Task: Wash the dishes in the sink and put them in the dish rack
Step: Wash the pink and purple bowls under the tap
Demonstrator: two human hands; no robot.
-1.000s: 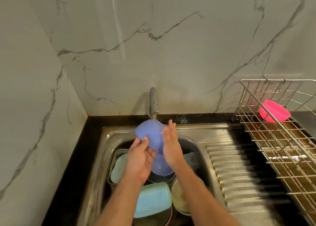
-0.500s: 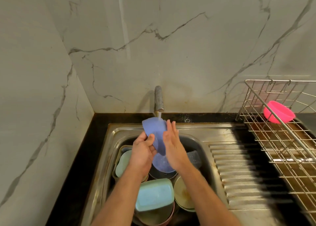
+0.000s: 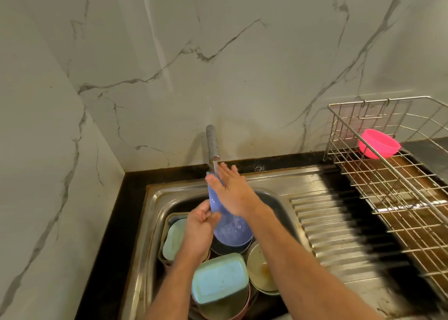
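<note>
Rinsing step. Left hand (image 3: 197, 232) grips the blue plate (image 3: 228, 225), held on edge under the faucet (image 3: 212, 143) above the sink (image 3: 155, 222); right hand (image 3: 230, 188), fingers straight, rubs its face. Next: carry it toward the dish rack (image 3: 397, 198) at 3 o'clock, beside the pink bowl (image 3: 378, 144).

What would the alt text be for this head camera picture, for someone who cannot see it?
Two bare hands rinse a blue plate under a running tap: the left hand grips its edge, the right hand lies flat against it. Below, the steel sink holds more dishes; at right a wire dish rack holds one pink bowl.
</note>
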